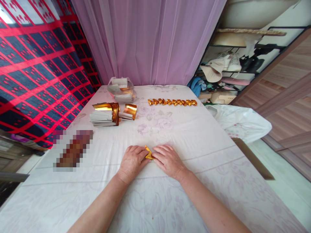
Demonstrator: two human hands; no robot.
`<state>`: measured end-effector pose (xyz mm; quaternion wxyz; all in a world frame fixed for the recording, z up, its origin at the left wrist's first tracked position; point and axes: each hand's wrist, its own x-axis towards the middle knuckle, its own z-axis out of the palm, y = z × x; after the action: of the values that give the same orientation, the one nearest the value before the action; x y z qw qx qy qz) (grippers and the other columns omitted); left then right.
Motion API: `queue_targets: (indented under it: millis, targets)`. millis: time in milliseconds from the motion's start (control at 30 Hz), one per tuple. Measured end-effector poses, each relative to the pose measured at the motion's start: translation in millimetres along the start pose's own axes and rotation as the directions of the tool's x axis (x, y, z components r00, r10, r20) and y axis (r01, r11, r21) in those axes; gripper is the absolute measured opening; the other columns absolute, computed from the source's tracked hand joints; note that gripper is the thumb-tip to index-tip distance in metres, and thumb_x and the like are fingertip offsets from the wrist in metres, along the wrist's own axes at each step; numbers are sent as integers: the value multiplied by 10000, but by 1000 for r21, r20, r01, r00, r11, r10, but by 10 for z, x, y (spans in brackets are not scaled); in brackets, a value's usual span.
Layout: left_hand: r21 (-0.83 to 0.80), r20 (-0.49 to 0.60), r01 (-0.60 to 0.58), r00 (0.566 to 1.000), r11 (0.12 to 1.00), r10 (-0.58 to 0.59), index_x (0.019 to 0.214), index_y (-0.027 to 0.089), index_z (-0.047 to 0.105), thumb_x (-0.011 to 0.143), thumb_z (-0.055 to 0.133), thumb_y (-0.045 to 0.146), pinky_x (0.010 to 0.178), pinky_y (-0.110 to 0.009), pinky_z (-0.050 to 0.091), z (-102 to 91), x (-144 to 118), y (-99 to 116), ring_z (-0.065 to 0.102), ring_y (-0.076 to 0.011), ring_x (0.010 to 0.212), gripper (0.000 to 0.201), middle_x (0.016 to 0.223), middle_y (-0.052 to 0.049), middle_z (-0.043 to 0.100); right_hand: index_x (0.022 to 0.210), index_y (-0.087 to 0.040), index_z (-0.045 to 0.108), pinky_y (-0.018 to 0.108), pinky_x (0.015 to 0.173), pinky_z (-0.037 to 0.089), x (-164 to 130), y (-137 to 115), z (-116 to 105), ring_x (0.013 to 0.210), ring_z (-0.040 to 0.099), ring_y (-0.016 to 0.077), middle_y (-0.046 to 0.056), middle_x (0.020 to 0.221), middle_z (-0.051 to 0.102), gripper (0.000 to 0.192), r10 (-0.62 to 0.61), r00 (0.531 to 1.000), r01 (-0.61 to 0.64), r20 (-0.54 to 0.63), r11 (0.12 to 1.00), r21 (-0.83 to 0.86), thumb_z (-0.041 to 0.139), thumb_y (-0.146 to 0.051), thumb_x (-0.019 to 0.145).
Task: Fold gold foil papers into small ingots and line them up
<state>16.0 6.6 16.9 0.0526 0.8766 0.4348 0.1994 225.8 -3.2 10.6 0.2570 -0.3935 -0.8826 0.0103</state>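
Observation:
A small folded piece of gold paper (pixel 148 153) lies on the white flowered sheet (pixel 194 136) between my two hands. My left hand (pixel 132 160) presses on its left side with the fingers curled over it. My right hand (pixel 167 158) holds its right side, fingertips on the paper. Most of the paper is hidden under my fingers. Farther back, a row of several finished gold folded pieces (pixel 172 102) lies in a line.
A stack of gold-and-white paper sheets (pixel 104 116) and a curled gold sheet (pixel 130 111) lie at the back left. A clear plastic bag of papers (pixel 121 90) sits behind them. A crumpled white cloth (pixel 240 121) hangs off the right edge. Purple curtain behind.

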Motion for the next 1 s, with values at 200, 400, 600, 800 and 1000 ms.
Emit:
queue_targets:
  millis: [200,400,600,800,1000]
  targets:
    - [40,-18,-42,999,998,42,1020,238,692,945,583,338,828,-381,450,11,-2,47,640,-217,921,166,1024,-44,727,1008,-223,672,436,946,450,11,5,21,1044,610,232,66,1110,694,145,-6,1000,5,-18,999,-33,569,-181,915]
    - [88,-51,-99,993,991,104,1002,224,692,966,550,268,790,-358,450,43,-5,59,657,-197,873,153,994,-44,729,972,-212,670,437,946,433,20,-14,42,1006,625,223,63,1071,709,105,17,999,-18,-49,999,-33,575,-203,929]
    - [133,-58,-121,990,984,129,969,218,691,945,579,229,765,-358,451,19,-8,42,666,-193,850,115,989,-29,738,995,-212,675,446,969,416,17,-23,20,1030,615,232,70,1084,703,122,27,999,-26,-25,1000,17,640,-275,897]
    - [123,-71,-143,986,982,153,967,218,690,957,548,216,796,-367,445,-17,-15,0,668,-195,873,143,1017,-28,747,1002,-222,683,425,973,407,3,-29,19,1014,616,210,63,1069,702,133,-11,998,9,-66,1000,-19,577,-193,926]
    - [53,-46,-111,992,992,114,1000,207,685,931,550,205,858,-397,441,-37,-38,22,657,-213,934,152,1054,-45,734,971,-215,675,388,921,414,16,-64,24,907,617,186,33,974,714,115,-55,996,53,-76,998,-25,584,-166,920]
